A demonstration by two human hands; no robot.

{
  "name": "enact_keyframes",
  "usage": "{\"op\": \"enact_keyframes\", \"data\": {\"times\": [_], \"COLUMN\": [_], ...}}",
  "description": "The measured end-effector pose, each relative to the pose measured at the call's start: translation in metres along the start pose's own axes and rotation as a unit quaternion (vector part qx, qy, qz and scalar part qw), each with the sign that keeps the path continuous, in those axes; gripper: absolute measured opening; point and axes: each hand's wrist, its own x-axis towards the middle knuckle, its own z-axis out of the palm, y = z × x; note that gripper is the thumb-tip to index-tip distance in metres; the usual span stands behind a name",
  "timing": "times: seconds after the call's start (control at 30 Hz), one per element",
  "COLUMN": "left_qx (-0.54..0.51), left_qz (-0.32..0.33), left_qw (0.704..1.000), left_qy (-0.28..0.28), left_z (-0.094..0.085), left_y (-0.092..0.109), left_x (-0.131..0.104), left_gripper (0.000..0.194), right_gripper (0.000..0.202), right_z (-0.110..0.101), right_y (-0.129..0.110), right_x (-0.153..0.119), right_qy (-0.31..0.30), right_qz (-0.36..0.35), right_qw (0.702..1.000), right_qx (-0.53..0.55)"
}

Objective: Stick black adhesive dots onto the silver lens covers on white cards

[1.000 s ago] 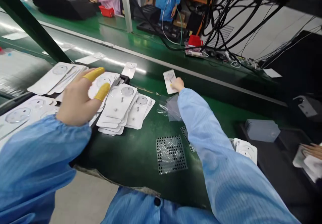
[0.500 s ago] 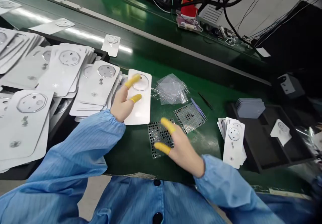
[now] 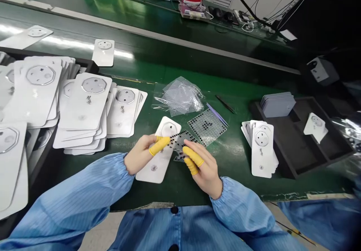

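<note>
Yellow finger cots cover some fingertips of both my hands. My left hand (image 3: pixel 145 151) pinches the left edge of a clear sheet of small black dots (image 3: pixel 181 141). My right hand (image 3: pixel 205 168) grips the same sheet on its right side, fingers closed. The sheet is lifted and tilted, partly over a white rounded panel (image 3: pixel 152 166) with an octagonal recess, which lies slanted beneath my left fingers. Beyond my right hand, a second dotted sheet (image 3: pixel 210 130) lies flat, with purple-grey tweezers (image 3: pixel 217 114) along its edge.
Stacked white panels (image 3: pixel 87 111) fill the left side, some in a black tray. Clear film pieces (image 3: pixel 182 95) and dark tweezers (image 3: pixel 225 104) lie ahead. At right are more panels (image 3: pixel 262 149) and a divided black tray (image 3: pixel 307 160) holding grey plates (image 3: pixel 278 104).
My left hand has let go of a panel, now on the left pile, and taken the dotted sheet. My right hand has closed on that sheet, lifting it. Another panel now lies beneath.
</note>
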Motion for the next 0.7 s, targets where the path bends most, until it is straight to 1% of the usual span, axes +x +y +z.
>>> {"op": "enact_keyframes", "data": {"times": [0.07,0.1,0.13,0.17,0.23,0.3,0.43,0.57,0.63,0.7], "left_qx": [-0.075,-0.094,-0.1,-0.096,-0.079,-0.062,-0.024,0.051,0.097,0.131], "left_qz": [-0.043,-0.058,-0.066,-0.067,-0.054,-0.03,0.021,0.075,0.082,0.079], "left_qw": [0.996,0.994,0.993,0.993,0.995,0.997,0.999,0.995,0.991,0.988], "left_qy": [-0.026,-0.023,-0.016,-0.01,-0.009,-0.022,-0.037,-0.043,-0.029,-0.016], "left_z": [0.004,0.006,0.007,0.009,0.011,0.012,0.014,0.016,0.014,0.012], "left_y": [0.001,0.002,0.002,0.002,0.0,-0.002,-0.005,-0.013,-0.022,-0.032], "left_x": [-0.001,-0.002,-0.002,-0.001,-0.001,-0.001,-0.002,-0.007,-0.009,-0.008], "left_gripper": [0.036,0.035,0.034,0.033,0.032,0.029,0.023,0.019,0.022,0.023], "right_gripper": [0.046,0.045,0.042,0.038,0.03,0.027,0.023,0.019,0.017,0.017], "right_z": [-0.005,-0.008,-0.011,-0.012,-0.013,-0.01,0.0,0.008,0.012,0.017], "right_y": [-0.001,-0.002,-0.003,-0.004,-0.004,-0.002,0.003,0.004,0.007,0.013], "right_x": [0.003,0.005,0.008,0.012,0.02,0.026,0.032,0.029,0.024,0.019], "right_qy": [-0.067,-0.088,-0.092,-0.081,-0.04,-0.029,-0.083,-0.081,-0.101,-0.136], "right_qz": [-0.023,-0.018,-0.005,0.01,0.028,0.013,-0.05,-0.065,-0.1,-0.128], "right_qw": [0.997,0.996,0.995,0.995,0.997,0.999,0.995,0.993,0.986,0.974], "right_qx": [-0.004,0.012,0.033,0.052,0.063,0.041,-0.01,-0.049,-0.084,-0.125]}}
